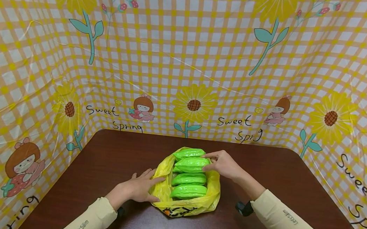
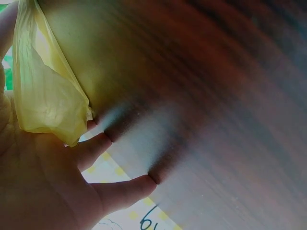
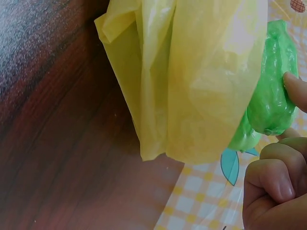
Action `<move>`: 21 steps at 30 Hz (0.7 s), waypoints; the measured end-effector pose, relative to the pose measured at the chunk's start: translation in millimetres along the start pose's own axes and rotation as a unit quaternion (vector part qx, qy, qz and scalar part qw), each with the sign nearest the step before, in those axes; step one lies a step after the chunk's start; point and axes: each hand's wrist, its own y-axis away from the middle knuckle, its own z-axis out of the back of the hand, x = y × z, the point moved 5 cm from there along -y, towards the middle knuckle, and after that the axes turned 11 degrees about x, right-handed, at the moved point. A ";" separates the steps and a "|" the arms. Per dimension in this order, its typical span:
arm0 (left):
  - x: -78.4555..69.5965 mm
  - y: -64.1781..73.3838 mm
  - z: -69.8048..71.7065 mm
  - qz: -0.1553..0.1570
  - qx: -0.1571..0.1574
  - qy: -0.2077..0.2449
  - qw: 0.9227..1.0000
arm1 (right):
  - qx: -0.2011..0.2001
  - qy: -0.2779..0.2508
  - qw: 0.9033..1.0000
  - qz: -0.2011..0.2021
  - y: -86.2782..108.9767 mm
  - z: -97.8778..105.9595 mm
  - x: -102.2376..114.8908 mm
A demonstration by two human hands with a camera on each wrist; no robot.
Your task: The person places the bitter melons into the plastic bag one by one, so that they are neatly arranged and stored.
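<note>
A yellow plastic bag lies on the table with its mouth turned up. Inside it, several glossy bright-green, long, bumpy gourd-like pieces lie in a row. My right hand pinches the second piece from the back between thumb and index finger; its other fingers are curled in the right wrist view, where the green piece shows past the bag. With fingers spread, my left hand rests against the bag's left side. A fold of the bag lies over the left palm in the left wrist view.
The dark brown wooden table extends around the bag. A checked, sunflower-printed cloth stands as walls behind and on both sides. A dark wrist device sits under the right sleeve.
</note>
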 end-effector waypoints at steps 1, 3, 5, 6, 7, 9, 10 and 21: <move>-0.1 0.0 0.0 0.000 0.000 -0.001 1.000 | 0.000 -0.002 1.000 -0.002 -0.7 -1.0 -0.3; -0.2 0.0 0.0 -0.001 -0.001 -0.002 1.000 | 0.000 -0.001 1.000 -0.001 -2.0 -2.5 -0.6; -0.2 0.0 0.1 -0.001 -0.001 -0.002 1.000 | 0.000 -0.003 1.000 -0.002 -3.4 -4.0 -1.2; -0.2 0.1 0.0 -0.001 -0.001 -0.002 1.000 | 0.001 -0.003 1.000 -0.002 -4.3 -4.8 -1.7; -0.1 0.1 0.0 -0.001 -0.001 -0.001 1.000 | 0.002 -0.003 1.000 -0.001 -5.1 -5.7 -2.0; 0.0 0.1 0.0 -0.002 0.000 -0.001 1.000 | 0.003 -0.004 1.000 -0.001 -6.8 -7.7 -2.9; 0.1 0.1 -0.1 -0.002 0.000 -0.001 1.000 | 0.005 -0.004 1.000 0.002 -7.5 -8.8 -3.2; 0.6 -0.3 0.1 0.001 0.004 -0.001 1.000 | 0.005 0.008 1.000 0.005 -10.1 -14.7 -5.5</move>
